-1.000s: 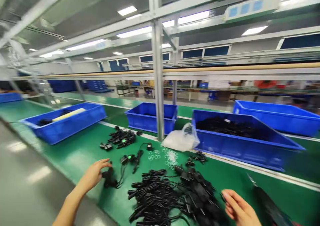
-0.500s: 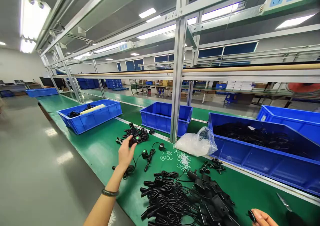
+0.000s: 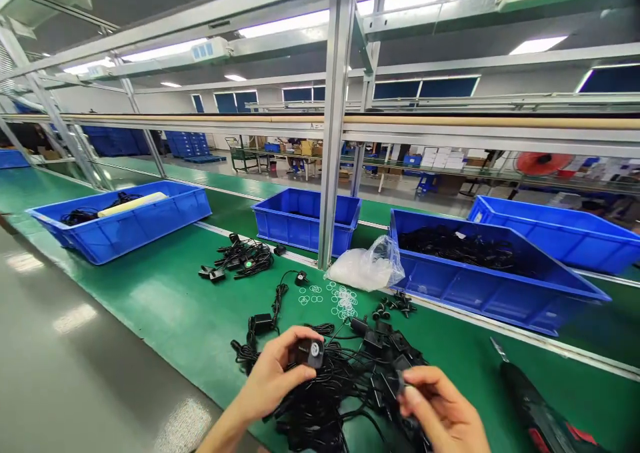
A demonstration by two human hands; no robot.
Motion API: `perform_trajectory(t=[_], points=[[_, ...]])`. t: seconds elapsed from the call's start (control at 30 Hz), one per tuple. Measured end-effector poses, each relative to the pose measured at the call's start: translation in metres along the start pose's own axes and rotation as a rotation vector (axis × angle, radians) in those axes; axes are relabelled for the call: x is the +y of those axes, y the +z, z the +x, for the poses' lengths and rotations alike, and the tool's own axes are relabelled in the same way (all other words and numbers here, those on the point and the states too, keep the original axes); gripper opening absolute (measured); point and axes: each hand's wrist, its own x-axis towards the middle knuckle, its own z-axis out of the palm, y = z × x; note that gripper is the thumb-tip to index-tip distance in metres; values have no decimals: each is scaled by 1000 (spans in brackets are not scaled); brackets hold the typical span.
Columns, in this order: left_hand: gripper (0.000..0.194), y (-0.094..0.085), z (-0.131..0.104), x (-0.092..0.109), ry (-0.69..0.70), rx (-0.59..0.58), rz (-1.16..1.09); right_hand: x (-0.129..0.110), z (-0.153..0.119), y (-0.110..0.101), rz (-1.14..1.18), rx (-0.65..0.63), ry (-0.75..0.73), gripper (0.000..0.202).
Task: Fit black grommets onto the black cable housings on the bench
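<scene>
Between the thumb and fingers of my left hand is a small black housing with a pale round opening on its face. My right hand pinches a small dark round part, partly hidden by the fingers. Both hands are above a heap of black cables with box-shaped adapters. Thin white rings lie loose behind the heap, beside several small black stemmed parts. One corded black piece rests left of the rings.
A power screwdriver lies at the right. Blue bins line the back of the green bench, one holding dark parts. A clear bag of white pieces leans near the metal post. More black cabled parts lie farther left.
My left hand has come back from the far cable pile toward me, now with the black housing in it. My right hand has moved inward with its small part. The view has turned right.
</scene>
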Motion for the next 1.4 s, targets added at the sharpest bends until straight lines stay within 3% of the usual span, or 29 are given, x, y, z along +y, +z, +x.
perform_trajectory(t=[0.1, 0.17, 0.33, 0.7, 0.93, 1.17, 1.3, 1.4], points=[[38, 17, -10, -13, -30, -62, -23, -8, -3, 38, -255, -121, -254, 6], [38, 21, -14, -16, -44, -73, -28, -10, -2, 55, -366, -154, -387, 12], [38, 21, -18, -12, -63, -82, -18, -6, 0, 76, -450, -153, -514, 16], [39, 18, -21, -20, 4, -47, 172, -8, 0, 80, -625, -214, -578, 9], [42, 15, -24, -20, 51, -24, 248, -10, 0, 81, -726, -261, -568, 18], [43, 18, -25, -18, 139, 24, 329, -1, 3, 94, -997, -101, -710, 43], [42, 17, -27, -18, 125, 23, 332, -3, 4, 95, -960, -125, -594, 48], [38, 15, -28, -21, 76, 29, 309, -11, 1, 90, -812, -226, -488, 34]])
